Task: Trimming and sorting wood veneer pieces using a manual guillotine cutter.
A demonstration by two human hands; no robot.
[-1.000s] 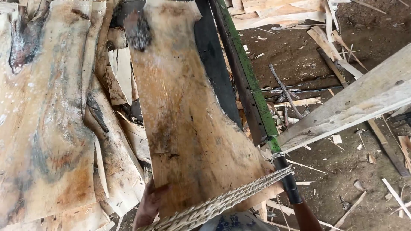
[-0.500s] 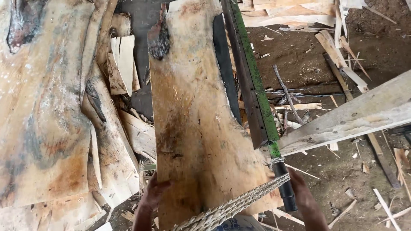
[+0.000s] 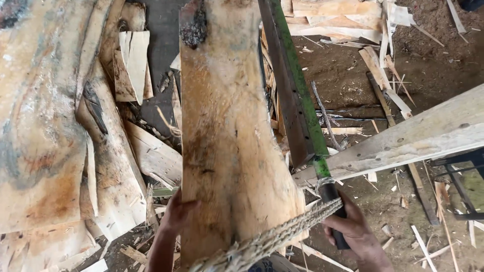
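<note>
No containers in view. Main piece: long veneer sheet, pale wood, running from bottom centre up to the top edge, dark knot patch at its far end. Left hand is on the sheet's near left edge, fingers curled around that edge, gripping it. Right hand sits at the sheet's near right, fingers closed around the black handle of a long blade with a green edge; the blade lies along the sheet's right edge, angled up toward the top of frame. A twisted rope crosses the sheet's near end diagonally, from bottom centre up to the blade handle.

Around: big stained veneer sheet fills the left side; smaller veneer offcuts are stacked between it and the held sheet. A grey plank comes in from the right edge, tilted, its low end just beside the blade near the handle. Dirt floor on the right is littered with wood strips and splinters. Dark metal frame shows under the plank at right.
</note>
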